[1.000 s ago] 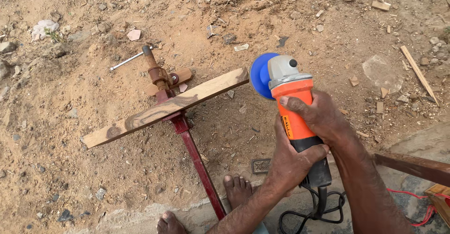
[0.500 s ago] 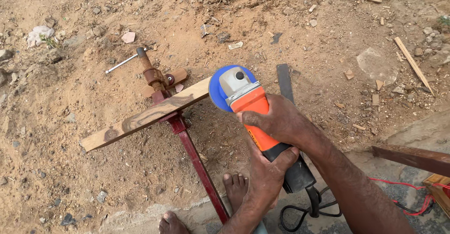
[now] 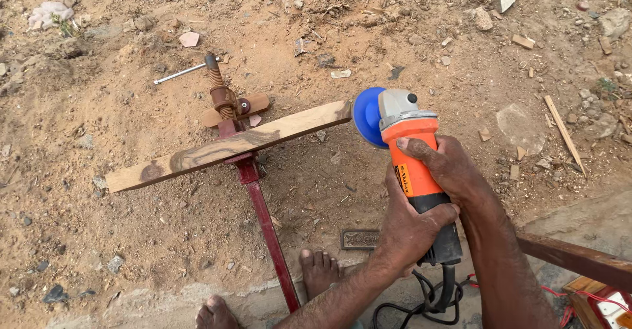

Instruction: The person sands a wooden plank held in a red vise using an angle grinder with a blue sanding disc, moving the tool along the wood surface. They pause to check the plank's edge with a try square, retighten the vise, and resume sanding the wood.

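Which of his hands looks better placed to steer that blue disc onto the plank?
Probably the right hand: it grips the orange grinder nearest the blue disc, beside the end of the clamped plank. The left hand holds farther back, by the cord.

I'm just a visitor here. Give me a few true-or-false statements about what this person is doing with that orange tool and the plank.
1. Both hands grip the orange angle grinder. True: left hand low on the handle, right hand higher on the body.
2. The wooden plank lies flat on the ground. False: a red clamp holds it above the dirt.
3. The grinder's disc is blue. True.
4. The person wears boots. False: the feet are bare.
5. The disc sits at the plank's middle. False: it is at the right end.
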A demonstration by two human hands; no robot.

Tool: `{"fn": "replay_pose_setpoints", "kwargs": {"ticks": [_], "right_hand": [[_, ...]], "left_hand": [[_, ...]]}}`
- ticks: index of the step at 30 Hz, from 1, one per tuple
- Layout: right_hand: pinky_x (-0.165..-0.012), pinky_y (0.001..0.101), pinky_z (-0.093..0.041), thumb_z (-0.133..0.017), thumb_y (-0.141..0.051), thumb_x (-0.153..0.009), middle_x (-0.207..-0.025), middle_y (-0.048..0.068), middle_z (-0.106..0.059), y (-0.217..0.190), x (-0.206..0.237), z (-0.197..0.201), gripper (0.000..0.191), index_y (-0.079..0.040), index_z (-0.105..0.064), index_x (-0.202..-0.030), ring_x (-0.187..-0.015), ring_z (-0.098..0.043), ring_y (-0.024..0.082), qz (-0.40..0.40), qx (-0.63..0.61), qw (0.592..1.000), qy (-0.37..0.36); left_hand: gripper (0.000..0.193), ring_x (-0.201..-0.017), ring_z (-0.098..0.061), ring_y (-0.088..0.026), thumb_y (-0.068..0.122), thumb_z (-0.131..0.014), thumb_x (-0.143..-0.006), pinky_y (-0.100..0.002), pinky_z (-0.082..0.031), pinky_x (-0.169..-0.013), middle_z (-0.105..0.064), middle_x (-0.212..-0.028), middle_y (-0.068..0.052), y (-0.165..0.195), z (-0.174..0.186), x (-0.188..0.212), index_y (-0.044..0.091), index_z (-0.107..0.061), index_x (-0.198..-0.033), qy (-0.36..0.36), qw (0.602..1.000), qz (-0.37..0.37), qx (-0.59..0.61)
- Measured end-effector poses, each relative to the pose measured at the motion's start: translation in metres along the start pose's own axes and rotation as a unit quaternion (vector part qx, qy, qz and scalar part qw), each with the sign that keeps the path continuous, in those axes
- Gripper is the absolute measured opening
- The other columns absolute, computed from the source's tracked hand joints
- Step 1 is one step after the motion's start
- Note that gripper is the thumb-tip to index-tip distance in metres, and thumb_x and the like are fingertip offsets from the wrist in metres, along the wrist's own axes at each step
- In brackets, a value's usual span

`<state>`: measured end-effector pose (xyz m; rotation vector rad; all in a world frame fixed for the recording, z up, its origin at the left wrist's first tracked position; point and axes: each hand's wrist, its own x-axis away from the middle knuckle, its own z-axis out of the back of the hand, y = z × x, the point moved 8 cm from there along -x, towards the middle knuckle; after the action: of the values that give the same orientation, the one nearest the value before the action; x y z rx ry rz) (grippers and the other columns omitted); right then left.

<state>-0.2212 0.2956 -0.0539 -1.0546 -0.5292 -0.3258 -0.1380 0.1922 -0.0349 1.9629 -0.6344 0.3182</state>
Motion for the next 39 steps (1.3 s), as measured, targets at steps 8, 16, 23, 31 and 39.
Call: {"fn": "replay_pose_setpoints", "kwargs": {"ticks": [8, 16, 23, 31, 39], "right_hand": [[-0.076, 0.0397, -0.058, -0.075, -0.051, -0.075, -0.092, 0.013, -0.078, -0.082, 0.027, -0.102, 0.056, -0.007, -0.072, -0.110, -0.086, -0.076, 0.026, 0.135, 0.124, 0.978, -0.098], [-0.075, 0.0389, -0.060, -0.074, -0.056, -0.075, -0.089, 0.011, -0.079, -0.058, 0.015, -0.065, 0.058, -0.011, -0.075, -0.110, -0.083, -0.078, 0.023, 0.058, 0.135, 0.985, -0.087], [-0.064, 0.0358, -0.058, -0.075, -0.047, -0.079, -0.085, 0.010, -0.075, 0.001, -0.013, -0.014, 0.053, -0.001, -0.075, -0.106, -0.072, -0.069, 0.018, -0.020, -0.049, 0.998, -0.036], [-0.063, 0.0361, -0.059, -0.075, -0.046, -0.080, -0.086, 0.013, -0.076, -0.006, 0.010, 0.005, 0.052, 0.000, -0.075, -0.105, -0.070, -0.071, 0.020, -0.032, 0.020, 0.999, 0.032], [-0.077, 0.0402, -0.061, -0.074, -0.050, -0.076, -0.092, 0.011, -0.080, -0.085, 0.045, -0.119, 0.051, -0.011, -0.074, -0.109, -0.086, -0.079, 0.025, 0.072, 0.154, 0.981, -0.096]], "left_hand": [[0.104, -0.106, -0.067, -0.022, 0.013, -0.080, -0.068, -0.039, -0.062, -0.088, -0.061, -0.120, -0.011, -0.009, 0.065, 0.053, 0.019, -0.021, -0.153, 0.118, 0.974, 0.038, 0.191], [0.093, -0.108, -0.065, -0.022, 0.012, -0.080, -0.077, -0.036, -0.060, -0.090, -0.059, -0.122, -0.012, -0.004, 0.037, 0.030, 0.009, -0.026, -0.152, 0.071, 0.984, -0.029, 0.158], [0.103, -0.096, -0.070, -0.020, 0.014, -0.077, -0.075, -0.033, -0.064, -0.075, -0.061, -0.117, -0.014, -0.002, 0.006, -0.004, 0.007, -0.011, -0.153, 0.055, 0.998, 0.021, 0.009], [0.098, -0.101, -0.068, -0.021, 0.014, -0.077, -0.076, -0.034, -0.063, -0.081, -0.059, -0.118, -0.013, 0.004, -0.002, 0.002, 0.005, -0.017, -0.154, -0.017, 1.000, -0.001, 0.025], [0.100, -0.112, -0.066, -0.021, 0.022, -0.084, -0.075, -0.039, -0.058, -0.096, -0.062, -0.124, -0.012, -0.013, 0.088, 0.060, 0.008, -0.023, -0.153, 0.041, 0.987, -0.050, 0.147]]}}
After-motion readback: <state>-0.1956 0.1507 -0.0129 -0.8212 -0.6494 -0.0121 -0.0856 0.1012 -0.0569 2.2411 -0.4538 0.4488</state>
